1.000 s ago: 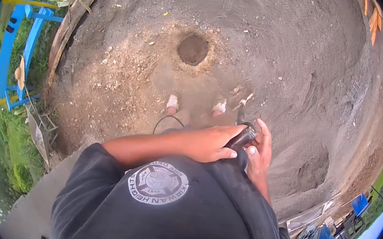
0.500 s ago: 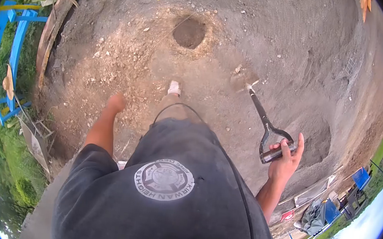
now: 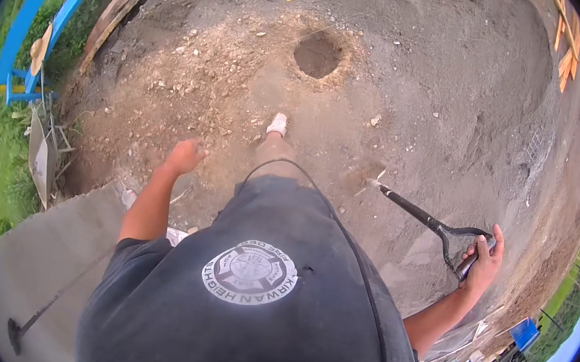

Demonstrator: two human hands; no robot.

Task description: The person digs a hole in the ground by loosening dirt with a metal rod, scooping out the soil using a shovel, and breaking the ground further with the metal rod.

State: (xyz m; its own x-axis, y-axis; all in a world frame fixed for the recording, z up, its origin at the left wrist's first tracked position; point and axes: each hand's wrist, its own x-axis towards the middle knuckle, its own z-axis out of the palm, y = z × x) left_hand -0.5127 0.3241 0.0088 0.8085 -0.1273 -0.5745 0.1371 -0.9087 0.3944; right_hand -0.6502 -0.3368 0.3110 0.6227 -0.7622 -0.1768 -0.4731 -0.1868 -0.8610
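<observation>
My right hand grips the D-shaped handle of a shovel, its index finger stretched out past the grip. The dark shaft slants down to the left, and the dusty blade lies low on the dirt, hard to tell from the soil. Away from the shovel, my left hand hangs over loose rubble with its fingers curled and nothing visible in them. A round hole opens in the ground ahead, ringed by paler dirt. One dusty shoe stands between the hole and me.
A concrete slab lies at lower left, with a long-handled tool on it. Beside the slab stands a wheelbarrow. A straw hat hangs on a blue frame. Wooden strips lie at upper right.
My view has turned, bringing more of the slab into sight. My right hand and the shovel handle have swung out to the right and lower. My left hand's fingers now show more clearly.
</observation>
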